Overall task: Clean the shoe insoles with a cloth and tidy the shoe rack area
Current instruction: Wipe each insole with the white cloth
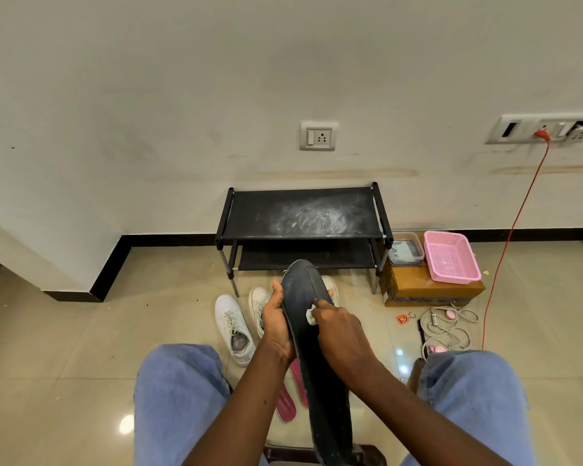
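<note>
Fingers of left hand clamped round left edge of dark insole; white shoes on floor just left of it. Pink insoles on floor under forearms. Dark insole held over lap, toe end up toward shoe rack; rack top smeared white. Small white cloth pressed on insole face, pinched by right hand fingers. Far right: pink basket on cardboard box.
</note>
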Motion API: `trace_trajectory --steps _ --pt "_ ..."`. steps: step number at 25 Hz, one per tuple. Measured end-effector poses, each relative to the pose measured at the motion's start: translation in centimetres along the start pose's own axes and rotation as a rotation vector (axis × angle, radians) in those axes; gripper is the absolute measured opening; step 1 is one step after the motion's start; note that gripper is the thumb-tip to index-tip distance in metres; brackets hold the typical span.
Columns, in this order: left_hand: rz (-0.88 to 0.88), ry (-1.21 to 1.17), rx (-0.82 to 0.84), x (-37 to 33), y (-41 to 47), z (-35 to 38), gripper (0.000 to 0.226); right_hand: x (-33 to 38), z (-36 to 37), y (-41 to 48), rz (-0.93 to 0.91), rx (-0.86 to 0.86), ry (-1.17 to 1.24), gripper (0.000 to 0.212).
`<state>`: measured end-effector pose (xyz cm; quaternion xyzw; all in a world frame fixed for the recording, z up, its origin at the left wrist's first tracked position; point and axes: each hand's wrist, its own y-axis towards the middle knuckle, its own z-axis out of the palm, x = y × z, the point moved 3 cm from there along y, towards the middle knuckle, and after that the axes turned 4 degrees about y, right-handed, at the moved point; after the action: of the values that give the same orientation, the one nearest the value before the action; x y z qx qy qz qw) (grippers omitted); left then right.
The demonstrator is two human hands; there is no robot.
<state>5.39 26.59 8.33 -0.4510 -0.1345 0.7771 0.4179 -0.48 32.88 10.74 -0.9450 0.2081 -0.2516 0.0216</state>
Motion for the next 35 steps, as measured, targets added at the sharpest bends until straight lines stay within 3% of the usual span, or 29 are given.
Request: trace_trajectory --steps 5,10,21,27,32,35 --pt "-0.044 -0.013 0.03 0.5 -0.7 0.2 0.074 -1.0 0.0 2.0 -0.01 -0.064 -0.028 0.032" --pt "-0.034 0.009 0.035 0.7 -0.9 0.0 0.074 -1.0 -0.6 4.2 -0.051 -0.135 -0.056 0.034" --pt "-0.022 -0.03 -0.017 0.4 -0.2 -0.5 0.068 -0.8 0.8 1.2 -0.076 -0.003 -0.008 0.035" --pt "-0.029 -0.011 0.027 0.8 -0.5 -0.1 0.071 -1.3 -0.3 4.2 -0.091 -0.165 -0.053 0.03" --pt "-0.046 -0.004 0.047 0.5 -0.4 -0.3 0.068 -0.4 -0.4 4.2 -0.072 -0.198 0.043 0.043" --pt "-0.06 -0.033 0.038 0.1 0.6 -0.6 0.074 0.6 0.4 2.5 -0.179 -0.062 0.068 0.055"
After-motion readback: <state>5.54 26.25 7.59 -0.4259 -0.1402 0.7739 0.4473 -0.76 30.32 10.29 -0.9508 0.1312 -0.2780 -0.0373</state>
